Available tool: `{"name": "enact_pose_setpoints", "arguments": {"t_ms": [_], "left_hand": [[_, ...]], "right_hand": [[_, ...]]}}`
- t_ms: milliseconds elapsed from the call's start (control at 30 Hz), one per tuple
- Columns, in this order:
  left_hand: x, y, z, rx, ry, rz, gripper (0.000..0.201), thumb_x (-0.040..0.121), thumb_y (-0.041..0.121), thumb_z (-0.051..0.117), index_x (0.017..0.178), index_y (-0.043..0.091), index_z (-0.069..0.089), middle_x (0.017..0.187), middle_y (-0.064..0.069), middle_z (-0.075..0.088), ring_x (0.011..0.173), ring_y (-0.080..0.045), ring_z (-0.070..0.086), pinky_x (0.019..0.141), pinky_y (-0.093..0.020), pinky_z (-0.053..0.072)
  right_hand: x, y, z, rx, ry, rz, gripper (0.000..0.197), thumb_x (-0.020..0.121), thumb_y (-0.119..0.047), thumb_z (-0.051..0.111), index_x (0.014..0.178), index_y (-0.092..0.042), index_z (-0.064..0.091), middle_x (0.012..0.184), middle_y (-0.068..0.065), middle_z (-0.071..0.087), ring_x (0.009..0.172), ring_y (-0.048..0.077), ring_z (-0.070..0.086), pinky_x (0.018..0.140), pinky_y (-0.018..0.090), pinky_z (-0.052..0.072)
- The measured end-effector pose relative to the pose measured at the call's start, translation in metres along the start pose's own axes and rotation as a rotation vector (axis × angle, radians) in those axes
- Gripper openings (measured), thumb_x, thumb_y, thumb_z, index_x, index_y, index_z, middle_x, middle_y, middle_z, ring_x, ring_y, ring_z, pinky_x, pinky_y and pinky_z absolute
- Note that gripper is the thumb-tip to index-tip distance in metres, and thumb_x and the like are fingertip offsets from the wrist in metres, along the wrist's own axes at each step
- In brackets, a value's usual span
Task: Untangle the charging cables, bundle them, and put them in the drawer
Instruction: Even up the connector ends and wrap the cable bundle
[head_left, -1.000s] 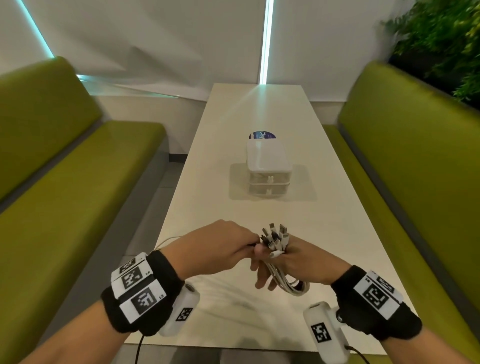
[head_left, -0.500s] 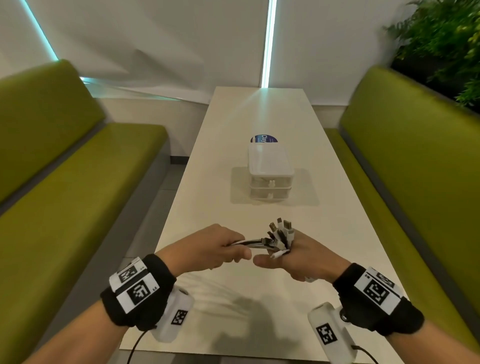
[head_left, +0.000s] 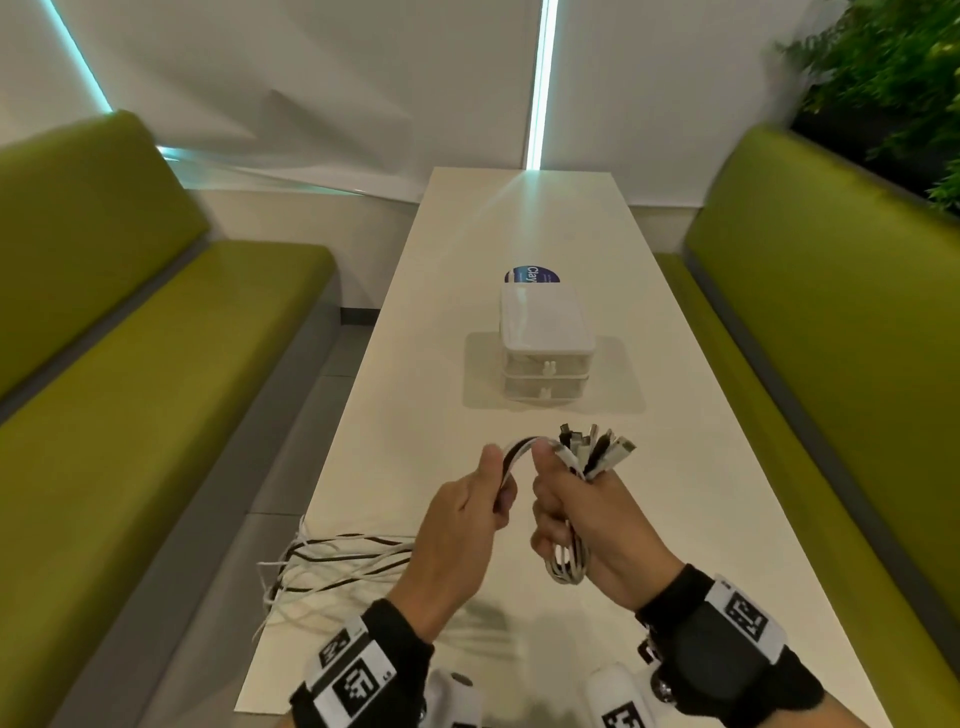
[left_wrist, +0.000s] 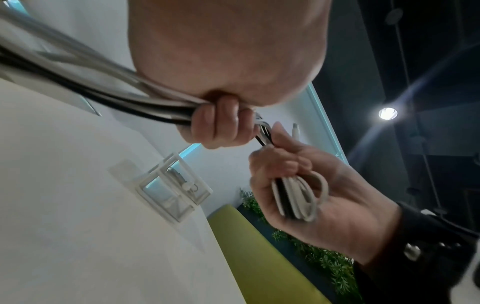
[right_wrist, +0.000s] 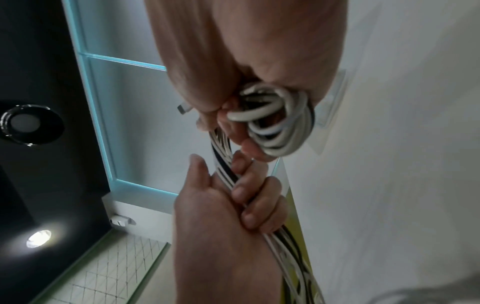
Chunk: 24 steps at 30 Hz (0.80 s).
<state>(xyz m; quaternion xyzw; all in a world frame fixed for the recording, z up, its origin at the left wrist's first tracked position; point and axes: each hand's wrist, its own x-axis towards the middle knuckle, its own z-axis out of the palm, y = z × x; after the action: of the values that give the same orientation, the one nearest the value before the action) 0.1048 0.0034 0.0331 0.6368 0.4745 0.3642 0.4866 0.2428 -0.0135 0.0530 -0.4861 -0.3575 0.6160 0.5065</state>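
Observation:
Several white and black charging cables (head_left: 519, 452) run as one bunch between my hands above the near part of the table. My right hand (head_left: 576, 514) grips the bunch, with the plug ends (head_left: 597, 449) fanning out above the fist and a folded loop (head_left: 569, 566) hanging below it. The same loop (right_wrist: 275, 123) fills the right wrist view. My left hand (head_left: 467, 519) is curled round the strands (left_wrist: 124, 98) just left of the right one. The loose tails (head_left: 332, 566) trail left over the table edge. The small white drawer unit (head_left: 545, 348) stands mid-table, its drawers closed.
The long white table (head_left: 519, 234) runs away from me between two green benches (head_left: 130, 415) (head_left: 831, 338). A blue round sticker (head_left: 532, 274) lies just behind the drawer unit. Plants (head_left: 893, 78) fill the far right corner.
My left hand has drawn back along the bunch and swung toward me, arching the cables between the hands. The loose tails now show fanned out past the table's left edge.

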Motion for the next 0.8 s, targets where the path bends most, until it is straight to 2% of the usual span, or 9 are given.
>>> {"name": "enact_pose_setpoints", "arguments": {"t_ms": [167, 267, 333, 433, 500, 567, 667, 733, 800], "left_hand": [[0.005, 0.009, 0.014, 0.125, 0.035, 0.144, 0.046, 0.104, 0.037, 0.025, 0.067, 0.021, 0.046, 0.052, 0.007, 0.038, 0.051, -0.011, 0.033, 0.056, -0.031, 0.029], [0.014, 0.011, 0.018, 0.193, -0.005, 0.191, 0.041, 0.106, 0.028, 0.024, 0.086, 0.027, 0.061, 0.053, 0.013, 0.049, 0.052, -0.01, 0.046, 0.054, -0.025, 0.035], [0.018, 0.01, 0.018, 0.189, -0.049, 0.167, 0.041, 0.104, 0.033, 0.024, 0.092, 0.023, 0.063, 0.059, 0.008, 0.057, 0.058, -0.014, 0.054, 0.057, -0.034, 0.044], [0.021, 0.01, 0.018, 0.305, -0.096, 0.158, 0.041, 0.105, 0.033, 0.024, 0.087, 0.02, 0.058, 0.063, 0.0, 0.06, 0.062, -0.019, 0.057, 0.062, -0.038, 0.046], [0.022, 0.012, 0.019, 0.455, -0.128, 0.193, 0.038, 0.105, 0.034, 0.021, 0.086, 0.022, 0.052, 0.061, 0.003, 0.057, 0.061, -0.019, 0.056, 0.06, -0.035, 0.043], [0.024, 0.013, 0.021, 0.613, -0.153, 0.232, 0.033, 0.105, 0.034, 0.022, 0.088, 0.024, 0.048, 0.067, 0.003, 0.058, 0.062, -0.021, 0.054, 0.06, -0.035, 0.041], [0.025, 0.011, 0.025, 0.849, -0.194, 0.264, 0.024, 0.101, 0.027, 0.035, 0.112, 0.016, 0.052, 0.091, -0.004, 0.066, 0.072, -0.026, 0.06, 0.063, -0.034, 0.039], [0.025, 0.007, 0.025, 0.918, -0.215, 0.281, 0.035, 0.098, 0.023, 0.038, 0.131, 0.011, 0.042, 0.099, -0.005, 0.065, 0.079, -0.028, 0.062, 0.065, -0.035, 0.042], [0.026, 0.006, 0.021, 0.893, -0.214, 0.316, 0.041, 0.098, 0.019, 0.037, 0.137, 0.01, 0.036, 0.101, -0.005, 0.063, 0.076, -0.027, 0.061, 0.064, -0.032, 0.04]], "right_hand": [[0.008, -0.002, 0.005, -0.251, 0.149, -0.151, 0.045, 0.079, -0.059, 0.061, 0.071, -0.014, 0.057, 0.049, 0.005, 0.049, 0.044, 0.02, 0.048, 0.05, 0.033, 0.043], [0.015, -0.004, 0.009, -0.19, 0.225, -0.174, 0.042, 0.078, -0.053, 0.065, 0.063, -0.016, 0.052, 0.047, -0.002, 0.051, 0.044, 0.013, 0.048, 0.045, 0.025, 0.042], [0.02, -0.003, 0.009, -0.136, 0.269, -0.18, 0.04, 0.079, -0.047, 0.07, 0.063, -0.015, 0.05, 0.05, -0.003, 0.05, 0.046, 0.011, 0.049, 0.044, 0.022, 0.043], [0.025, 0.004, 0.006, -0.059, 0.299, -0.153, 0.04, 0.084, -0.038, 0.072, 0.062, -0.017, 0.045, 0.052, -0.001, 0.045, 0.05, 0.014, 0.047, 0.047, 0.024, 0.043], [0.026, 0.009, 0.003, -0.04, 0.307, -0.117, 0.045, 0.08, -0.041, 0.076, 0.061, -0.019, 0.042, 0.057, 0.003, 0.041, 0.058, 0.018, 0.046, 0.054, 0.03, 0.041], [0.026, 0.011, 0.001, -0.046, 0.328, -0.08, 0.047, 0.075, -0.042, 0.08, 0.062, -0.021, 0.04, 0.061, 0.005, 0.039, 0.062, 0.02, 0.044, 0.054, 0.031, 0.036], [0.029, 0.012, 0.001, -0.054, 0.375, -0.063, 0.037, 0.074, -0.034, 0.081, 0.068, -0.018, 0.049, 0.065, 0.004, 0.049, 0.064, 0.017, 0.053, 0.055, 0.031, 0.041], [0.032, 0.015, 0.006, -0.065, 0.415, -0.082, 0.034, 0.076, -0.034, 0.08, 0.07, -0.015, 0.053, 0.067, 0.003, 0.055, 0.067, 0.016, 0.057, 0.064, 0.035, 0.046], [0.036, 0.015, 0.011, -0.085, 0.467, -0.153, 0.036, 0.08, -0.034, 0.078, 0.069, -0.01, 0.054, 0.067, 0.004, 0.06, 0.068, 0.018, 0.061, 0.068, 0.038, 0.051]]}}
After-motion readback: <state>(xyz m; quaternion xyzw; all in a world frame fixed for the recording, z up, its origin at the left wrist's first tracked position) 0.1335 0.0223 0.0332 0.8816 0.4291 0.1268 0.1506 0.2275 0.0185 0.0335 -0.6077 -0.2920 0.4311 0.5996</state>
